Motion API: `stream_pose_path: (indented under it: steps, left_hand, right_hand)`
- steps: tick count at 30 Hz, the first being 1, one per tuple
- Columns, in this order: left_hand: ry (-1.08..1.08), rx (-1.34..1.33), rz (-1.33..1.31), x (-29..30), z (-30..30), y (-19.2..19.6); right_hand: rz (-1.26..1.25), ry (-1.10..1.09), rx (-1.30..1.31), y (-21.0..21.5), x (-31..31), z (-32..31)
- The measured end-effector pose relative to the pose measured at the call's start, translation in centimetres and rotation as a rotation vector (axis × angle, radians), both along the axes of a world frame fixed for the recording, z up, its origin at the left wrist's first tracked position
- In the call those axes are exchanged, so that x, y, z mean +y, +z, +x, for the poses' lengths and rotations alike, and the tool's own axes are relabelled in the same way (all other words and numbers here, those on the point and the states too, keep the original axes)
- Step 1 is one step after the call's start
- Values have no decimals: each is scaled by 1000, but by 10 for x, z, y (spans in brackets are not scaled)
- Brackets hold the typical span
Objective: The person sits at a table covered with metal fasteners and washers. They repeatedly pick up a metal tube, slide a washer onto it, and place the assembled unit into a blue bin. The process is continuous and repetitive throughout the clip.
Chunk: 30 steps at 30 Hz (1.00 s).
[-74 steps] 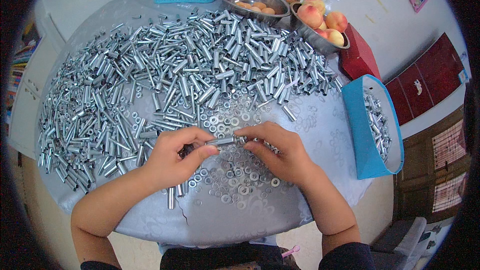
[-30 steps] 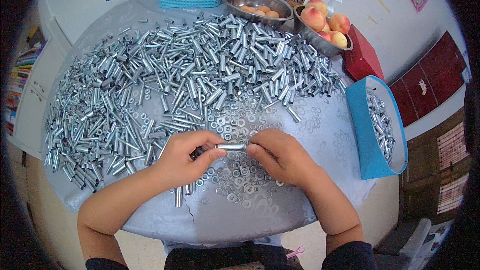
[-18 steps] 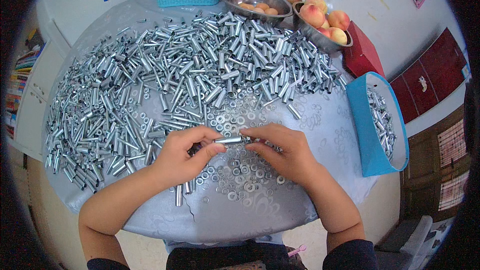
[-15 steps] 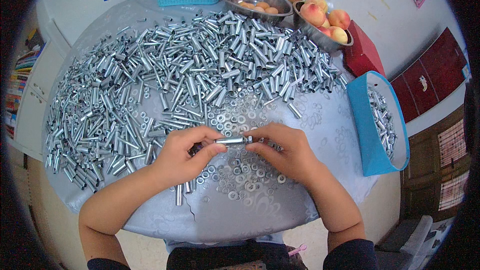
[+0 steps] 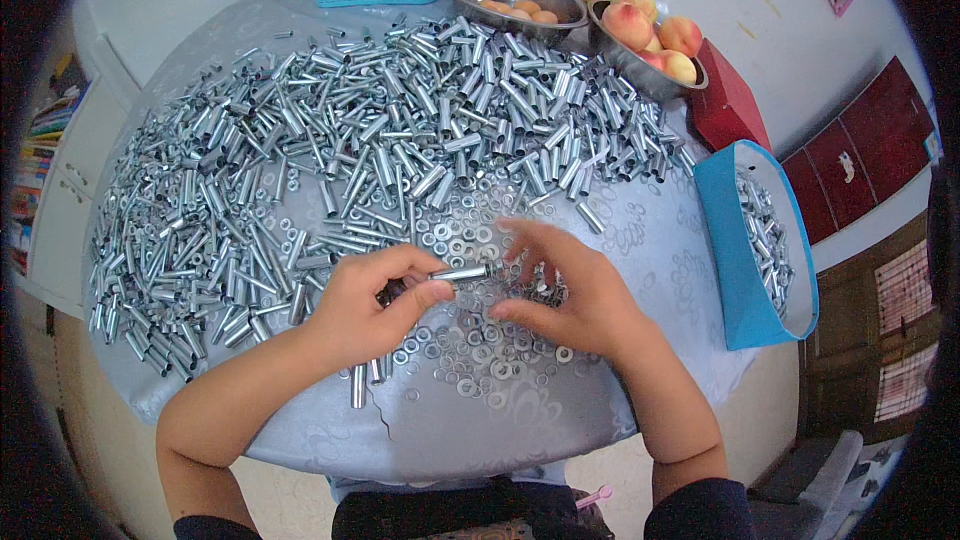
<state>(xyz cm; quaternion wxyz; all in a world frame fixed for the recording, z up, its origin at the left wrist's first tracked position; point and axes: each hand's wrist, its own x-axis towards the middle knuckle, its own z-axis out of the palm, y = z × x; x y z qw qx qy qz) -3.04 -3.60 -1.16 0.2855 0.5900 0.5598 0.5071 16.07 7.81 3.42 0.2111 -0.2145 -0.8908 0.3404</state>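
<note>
Just below the big heap of silver metal tubes [image 5: 400, 140], the left hand [image 5: 365, 305] pinches one short silver tube [image 5: 462, 272] level, while the right hand [image 5: 570, 290], fingers spread, hovers over scattered steel washers [image 5: 480, 360].

Left hand [image 5: 365, 305] pinched, right hand [image 5: 570, 290] seemingly open

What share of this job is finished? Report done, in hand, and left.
Done: some tubes lie in the blue bin. In hand: the left hand grips one tube; the right hand is at the washers. Left: the tube pile, by far most.
</note>
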Motion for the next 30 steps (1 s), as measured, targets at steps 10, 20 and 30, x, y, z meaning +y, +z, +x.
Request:
stream_pose_path:
  steps: [10, 20, 30]
  left_hand:
    - [-20, 92, 13, -2, -1, 6]
    - [11, -3, -78, -1, -2, 5]
    - [-16, 5, -73, -1, -1, 5]
  right_hand:
    - [230, 143, -142, -9, 11, 7]
    - [219, 80, -79, -3, 6, 4]
    - [205, 140, -87, -9, 11, 4]
